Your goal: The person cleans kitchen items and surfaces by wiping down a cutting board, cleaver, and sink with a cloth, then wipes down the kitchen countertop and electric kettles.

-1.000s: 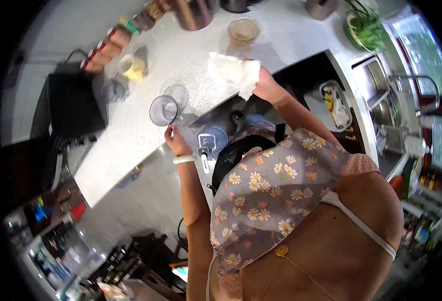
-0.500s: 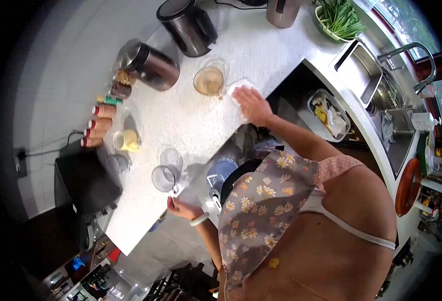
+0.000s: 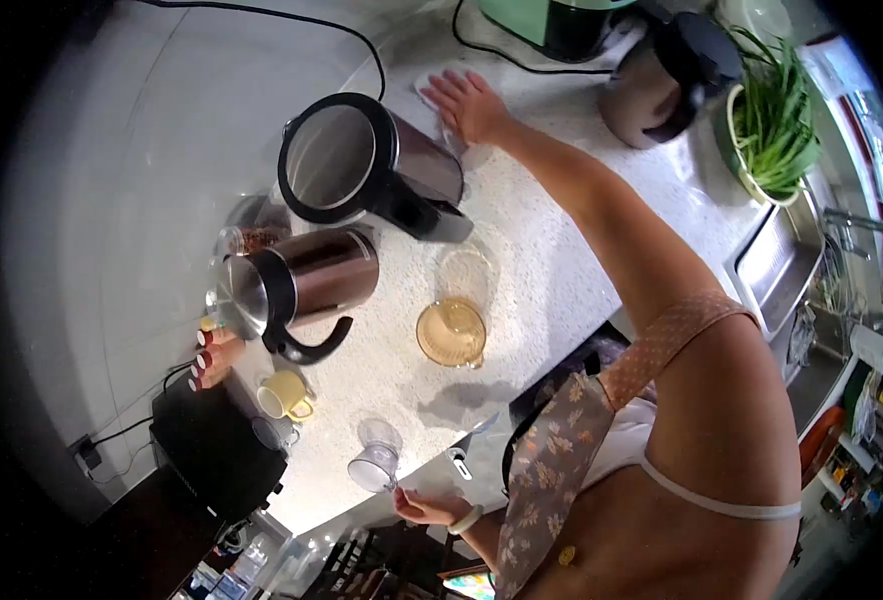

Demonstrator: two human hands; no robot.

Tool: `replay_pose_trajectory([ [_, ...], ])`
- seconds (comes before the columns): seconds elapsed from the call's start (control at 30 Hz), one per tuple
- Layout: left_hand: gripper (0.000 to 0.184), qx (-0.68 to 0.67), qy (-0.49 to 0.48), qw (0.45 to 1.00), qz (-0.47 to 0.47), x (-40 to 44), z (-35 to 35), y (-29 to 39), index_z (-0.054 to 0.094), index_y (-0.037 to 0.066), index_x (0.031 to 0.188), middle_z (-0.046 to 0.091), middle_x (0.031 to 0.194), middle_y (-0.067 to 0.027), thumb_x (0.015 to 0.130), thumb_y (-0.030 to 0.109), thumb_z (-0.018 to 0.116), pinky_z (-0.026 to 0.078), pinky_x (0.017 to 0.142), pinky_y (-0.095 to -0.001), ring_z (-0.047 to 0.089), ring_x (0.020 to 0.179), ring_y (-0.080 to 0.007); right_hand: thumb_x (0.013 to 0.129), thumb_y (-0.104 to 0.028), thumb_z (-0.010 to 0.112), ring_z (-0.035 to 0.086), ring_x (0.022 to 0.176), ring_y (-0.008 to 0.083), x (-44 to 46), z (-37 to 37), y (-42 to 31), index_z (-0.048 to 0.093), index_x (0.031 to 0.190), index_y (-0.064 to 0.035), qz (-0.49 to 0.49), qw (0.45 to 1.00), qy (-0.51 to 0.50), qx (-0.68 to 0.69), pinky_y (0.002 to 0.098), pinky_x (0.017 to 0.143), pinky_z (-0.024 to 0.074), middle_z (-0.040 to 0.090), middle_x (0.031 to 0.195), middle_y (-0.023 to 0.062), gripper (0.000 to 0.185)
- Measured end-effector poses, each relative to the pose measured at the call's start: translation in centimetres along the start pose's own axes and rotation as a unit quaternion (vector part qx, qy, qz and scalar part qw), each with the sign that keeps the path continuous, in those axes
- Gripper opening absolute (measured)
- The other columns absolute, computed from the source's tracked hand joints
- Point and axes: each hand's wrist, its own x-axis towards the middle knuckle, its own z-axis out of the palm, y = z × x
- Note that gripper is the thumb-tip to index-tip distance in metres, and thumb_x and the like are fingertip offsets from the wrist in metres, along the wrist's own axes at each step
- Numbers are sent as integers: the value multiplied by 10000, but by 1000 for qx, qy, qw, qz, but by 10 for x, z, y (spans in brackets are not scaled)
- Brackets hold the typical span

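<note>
My right hand (image 3: 469, 108) reaches to the back of the counter beside the large kettle (image 3: 424, 165). Its outstretched fingers hold a thin white cloth (image 3: 476, 157) flat against the surface. My left hand (image 3: 427, 507), with a pale bangle at the wrist, is closed at the handle of a clear glass mug (image 3: 373, 470) near the counter's front edge. The fingertips hide part of that handle. An amber-tinted glass cup (image 3: 451, 335) rests upright between my two hands. Left of it, a brown metal jug (image 3: 333, 275) with a black handle stands close to the kettle.
A yellow mug (image 3: 281, 395) and several red-capped bottles (image 3: 223, 355) line the wall by a black appliance (image 3: 206, 445). Another dark kettle (image 3: 651, 90) and a basket of green vegetables (image 3: 771, 140) stand at upper right, near the sink (image 3: 781, 255). A black cord (image 3: 511, 62) crosses the back.
My right hand has carried the cloth from near the amber cup to beside the large kettle, farther back. My left hand stays at the glass mug. The view has shifted and turned.
</note>
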Motion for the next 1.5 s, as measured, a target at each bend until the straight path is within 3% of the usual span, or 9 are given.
replay_pose_trajectory([
  [0.17,278,-61,18,992,-110,-7,-7,-1,497,-6,1109,521,1130,-117,911,188,474,392,895,-367,495,1045,-227,939,-299,302,183,1397,227,73,32,27,257,1438,-236,79,993,-7,82,412,1138,148,251,1499,24,505],
  [0.27,264,-24,-15,997,-66,1,-5,1,487,-6,1113,516,1138,-116,911,162,460,386,909,-369,492,1052,-220,940,-298,304,201,1389,227,69,44,28,277,1433,-218,96,988,54,108,398,1132,170,255,1496,31,500],
  [0.43,286,-36,-53,996,-64,16,16,17,507,-23,1123,530,1139,-135,911,166,480,394,923,-379,503,1057,-247,929,-307,367,269,1352,281,-11,10,44,324,1397,-86,141,987,44,57,412,1120,196,305,1457,123,519],
  [0.6,317,-32,-93,995,-30,21,38,20,530,-33,1142,550,1150,-149,908,179,509,413,928,-389,520,1066,-269,912,-283,394,269,1346,296,-87,-1,60,336,1383,-73,136,987,57,65,420,1113,200,306,1448,144,519],
  [0.9,336,-17,-101,994,-45,5,55,58,506,-41,1126,522,1109,-140,903,208,486,396,882,-382,486,1029,-253,886,-301,403,376,1266,289,3,20,66,379,1354,-58,133,983,79,98,410,1070,277,388,1385,132,528],
  [1.23,363,53,-108,993,9,-1,59,72,511,-35,1112,511,1089,-137,922,272,473,384,897,-373,480,1017,-247,951,-371,265,196,1380,273,98,42,55,255,1422,-36,256,959,42,115,380,1121,169,245,1479,157,578],
  [1.3,353,63,-115,991,9,-2,65,75,512,-37,1107,512,1084,-138,924,262,469,385,893,-373,480,1013,-251,955,-393,262,181,1387,261,117,6,55,242,1431,-46,237,953,-188,-10,369,1126,146,231,1489,149,590],
  [1.37,346,70,-127,989,12,-2,67,82,512,-38,1104,512,1083,-139,925,255,467,386,891,-374,481,1011,-253,955,-413,270,180,1389,254,107,8,58,244,1433,-51,236,943,-233,-10,368,1127,135,227,1495,142,600],
  [1.5,334,78,-145,986,31,4,67,92,512,-39,1097,513,1080,-140,926,243,463,387,886,-374,481,1008,-256,948,-443,300,213,1376,258,88,52,58,281,1420,-53,253,959,14,128,387,1121,145,241,1491,130,613],
])
